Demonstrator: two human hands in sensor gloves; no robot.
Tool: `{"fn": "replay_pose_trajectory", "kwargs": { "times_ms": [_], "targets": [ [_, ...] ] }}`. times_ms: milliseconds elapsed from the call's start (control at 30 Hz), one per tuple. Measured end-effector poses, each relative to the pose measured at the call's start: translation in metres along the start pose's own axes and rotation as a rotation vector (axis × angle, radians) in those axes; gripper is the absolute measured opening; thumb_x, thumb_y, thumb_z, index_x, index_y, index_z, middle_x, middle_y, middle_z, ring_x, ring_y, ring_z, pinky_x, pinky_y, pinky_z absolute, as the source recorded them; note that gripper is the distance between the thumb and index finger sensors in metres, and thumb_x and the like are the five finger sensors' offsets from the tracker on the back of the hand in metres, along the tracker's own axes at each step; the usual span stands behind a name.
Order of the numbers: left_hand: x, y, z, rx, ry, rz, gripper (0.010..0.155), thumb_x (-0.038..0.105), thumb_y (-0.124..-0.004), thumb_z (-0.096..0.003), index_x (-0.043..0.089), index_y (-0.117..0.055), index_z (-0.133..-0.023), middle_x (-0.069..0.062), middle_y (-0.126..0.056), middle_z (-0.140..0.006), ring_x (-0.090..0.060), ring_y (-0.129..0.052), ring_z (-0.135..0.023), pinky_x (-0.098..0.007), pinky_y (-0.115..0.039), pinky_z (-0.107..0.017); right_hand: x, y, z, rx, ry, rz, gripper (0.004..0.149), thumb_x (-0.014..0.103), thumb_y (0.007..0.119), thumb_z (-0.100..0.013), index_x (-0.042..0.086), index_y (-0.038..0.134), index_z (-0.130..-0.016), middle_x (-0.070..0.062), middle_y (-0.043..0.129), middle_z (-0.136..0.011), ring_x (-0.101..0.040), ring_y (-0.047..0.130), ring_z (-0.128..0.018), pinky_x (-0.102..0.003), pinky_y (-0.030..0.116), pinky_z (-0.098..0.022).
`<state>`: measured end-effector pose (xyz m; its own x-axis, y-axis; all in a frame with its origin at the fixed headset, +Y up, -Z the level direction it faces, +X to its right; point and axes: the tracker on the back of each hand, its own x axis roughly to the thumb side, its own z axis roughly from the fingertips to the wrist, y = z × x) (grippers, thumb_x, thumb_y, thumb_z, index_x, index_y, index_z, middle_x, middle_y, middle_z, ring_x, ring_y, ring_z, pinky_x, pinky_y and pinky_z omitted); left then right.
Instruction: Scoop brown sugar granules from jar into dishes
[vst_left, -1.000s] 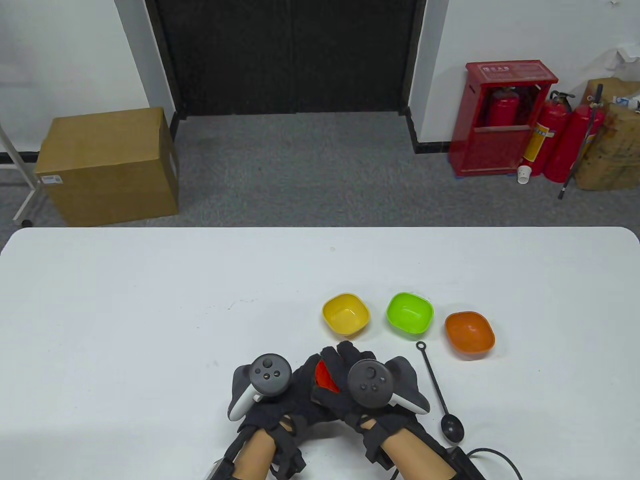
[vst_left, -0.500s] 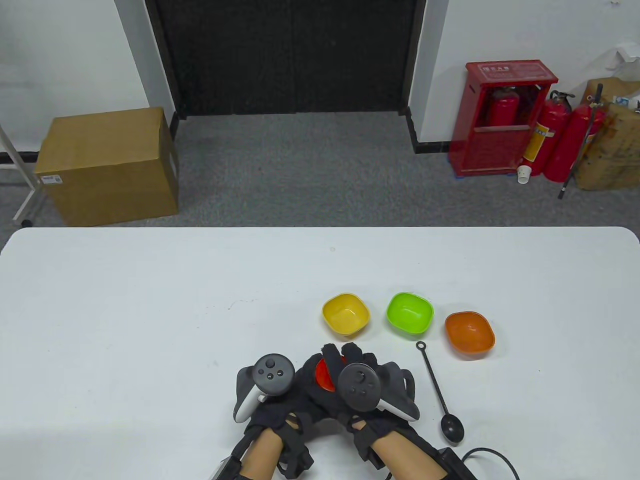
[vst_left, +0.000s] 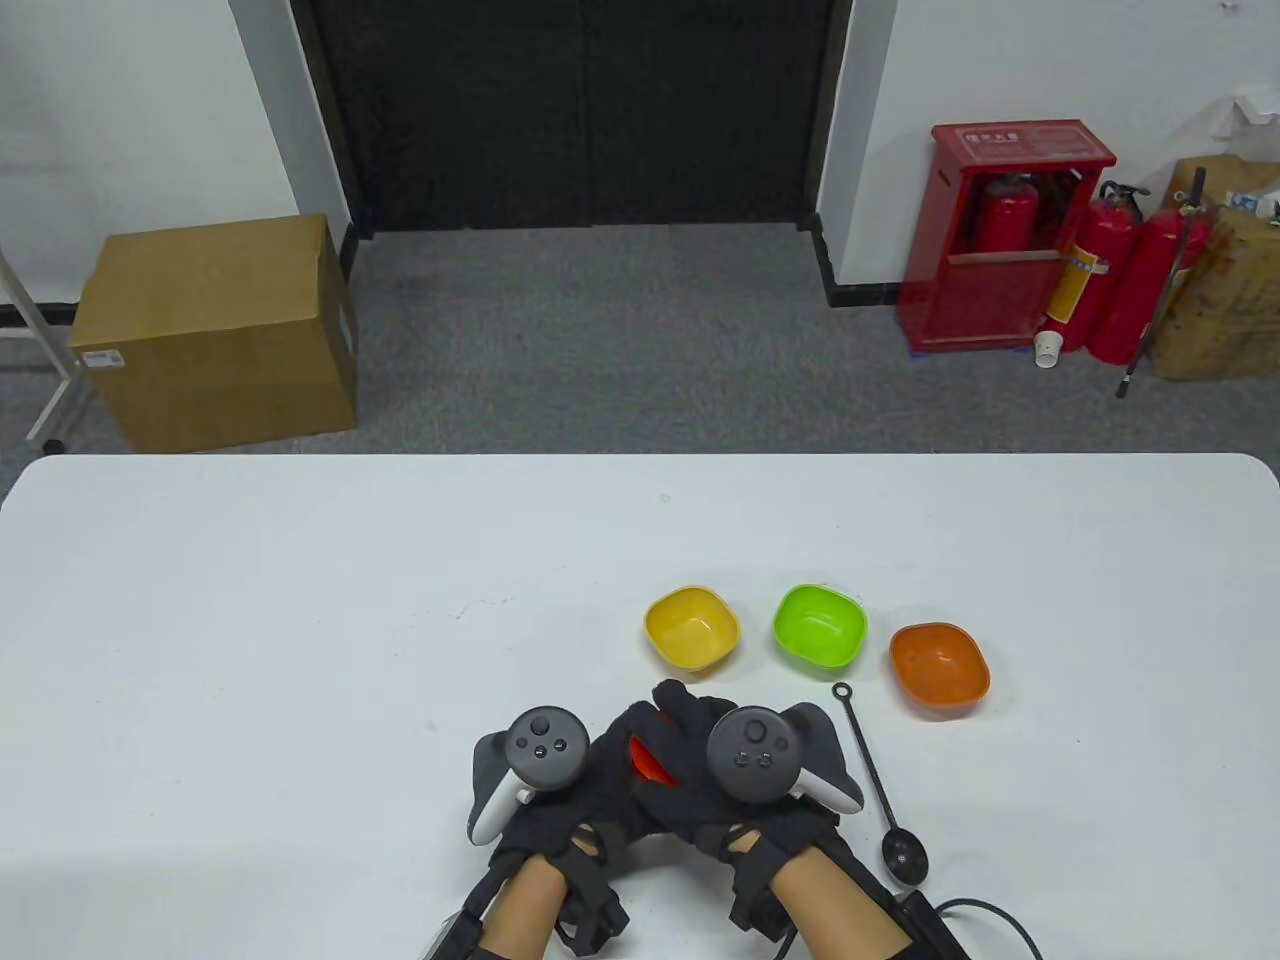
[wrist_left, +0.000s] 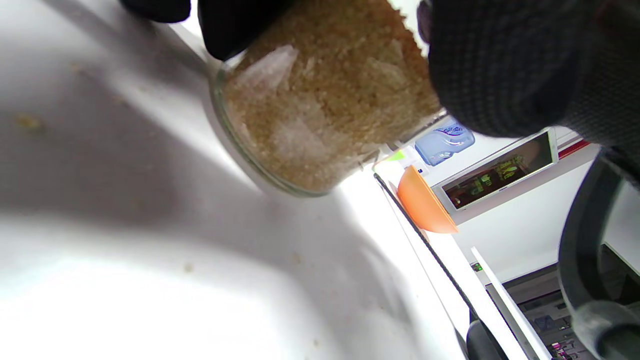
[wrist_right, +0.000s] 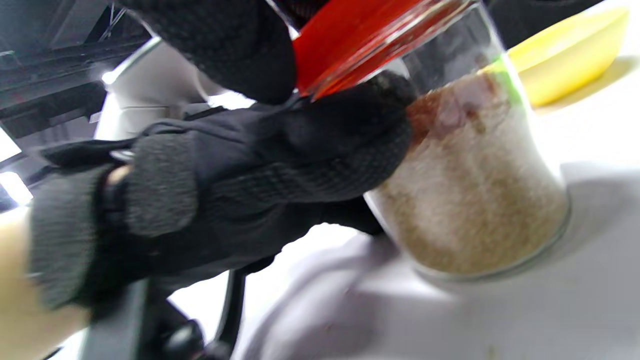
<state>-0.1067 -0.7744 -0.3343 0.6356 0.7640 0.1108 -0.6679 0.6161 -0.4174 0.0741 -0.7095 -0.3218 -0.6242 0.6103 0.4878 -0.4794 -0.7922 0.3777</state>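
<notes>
- jar (wrist_right: 470, 200) – clear glass, mostly full of brown sugar (wrist_left: 325, 100), standing on the white table (vst_left: 250, 620) near its front edge, between both hands; no label readable on it
- red lid (wrist_right: 360, 35) on the jar top, only a sliver of it shows in the table view (vst_left: 648, 760)
- left hand (vst_left: 590, 790) wraps the jar body, fingers curled round the glass
- right hand (vst_left: 700, 760) sits over the lid, fingers curled down on its edge – gripping it
- spoon (vst_left: 880, 790), black, long handle, lies on the table just right of the right hand, bowl toward the front edge
- three dishes in a row beyond the hands: yellow dish (vst_left: 691, 627), green dish (vst_left: 819, 626), orange dish (vst_left: 939, 668); nothing seen inside them
- a few stray granules on the table near the jar, left wrist view
- floor behind: cardboard box (vst_left: 215, 330) with a small white label, unreadable; red cabinet (vst_left: 1000, 240) with writing on top too small to read, fire extinguishers (vst_left: 1110, 270) beside it
</notes>
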Motion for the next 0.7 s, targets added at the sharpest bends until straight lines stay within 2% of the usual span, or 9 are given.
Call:
{"fn": "replay_pose_trajectory", "kwargs": {
  "times_ms": [67,167,300,433,567,633,700],
  "targets": [
    [0.000,0.000,0.000,-0.001,-0.001,0.001,0.109,0.062,-0.095,-0.0371,0.020,-0.030,-0.114,-0.005,-0.052,-0.118,-0.033,-0.071,-0.107,-0.057,-0.056,-0.077,-0.002,0.000,0.001,0.014,0.006,-0.025,0.067,0.029,0.082,-0.057,0.013,0.051,-0.114,-0.027,0.028,-0.123,-0.062,0.030,-0.098,-0.084,0.037,-0.060],
    [0.000,0.000,0.000,-0.002,-0.002,0.004,0.109,0.062,-0.096,-0.0372,0.020,-0.030,-0.114,-0.005,-0.052,-0.118,-0.033,-0.071,-0.107,-0.057,-0.055,-0.077,0.001,0.000,0.003,-0.043,0.005,0.031,0.076,0.042,0.085,-0.056,0.012,0.047,-0.115,-0.031,0.024,-0.121,-0.063,0.028,-0.098,-0.085,0.035,-0.059],
    [-0.001,0.000,0.000,-0.003,-0.002,0.005,0.109,0.062,-0.096,-0.0370,0.021,-0.030,-0.114,-0.004,-0.052,-0.118,-0.033,-0.071,-0.107,-0.057,-0.055,-0.077,0.009,0.003,0.004,-0.151,0.049,0.197,0.085,0.054,0.081,-0.054,0.008,0.045,-0.115,-0.037,0.033,-0.117,-0.063,0.041,-0.092,-0.081,0.046,-0.057],
    [-0.001,0.000,0.000,0.000,-0.001,0.006,0.109,0.062,-0.096,-0.0367,0.021,-0.030,-0.114,-0.004,-0.052,-0.118,-0.033,-0.071,-0.107,-0.057,-0.056,-0.077,0.010,0.010,0.001,-0.176,0.104,0.286,0.090,0.060,0.079,-0.052,0.005,0.044,-0.114,-0.039,0.037,-0.113,-0.060,0.052,-0.085,-0.076,0.056,-0.053],
    [-0.001,0.001,0.000,-0.003,0.000,0.006,0.109,0.062,-0.096,-0.0371,0.021,-0.031,-0.114,-0.004,-0.052,-0.118,-0.033,-0.071,-0.107,-0.057,-0.055,-0.077,0.008,0.010,0.002,-0.243,0.146,0.282,0.089,0.058,0.081,-0.051,0.001,0.049,-0.111,-0.040,0.046,-0.105,-0.056,0.062,-0.075,-0.071,0.063,-0.048],
    [-0.001,0.001,0.000,-0.003,0.000,0.003,0.109,0.062,-0.096,-0.0368,0.021,-0.030,-0.114,-0.004,-0.052,-0.118,-0.033,-0.071,-0.107,-0.057,-0.056,-0.077,0.009,0.010,0.001,-0.226,0.116,0.221,0.085,0.052,0.083,-0.052,-0.001,0.050,-0.110,-0.041,0.049,-0.104,-0.057,0.063,-0.074,-0.071,0.063,-0.048],
    [-0.001,0.001,0.000,-0.001,-0.001,0.005,0.109,0.062,-0.096,-0.0371,0.021,-0.030,-0.114,-0.004,-0.052,-0.118,-0.033,-0.071,-0.107,-0.057,-0.055,-0.077,0.009,0.007,0.000,-0.162,0.086,0.173,0.080,0.045,0.084,-0.054,0.002,0.048,-0.112,-0.040,0.044,-0.109,-0.060,0.056,-0.082,-0.076,0.057,-0.052]
  ]
}}
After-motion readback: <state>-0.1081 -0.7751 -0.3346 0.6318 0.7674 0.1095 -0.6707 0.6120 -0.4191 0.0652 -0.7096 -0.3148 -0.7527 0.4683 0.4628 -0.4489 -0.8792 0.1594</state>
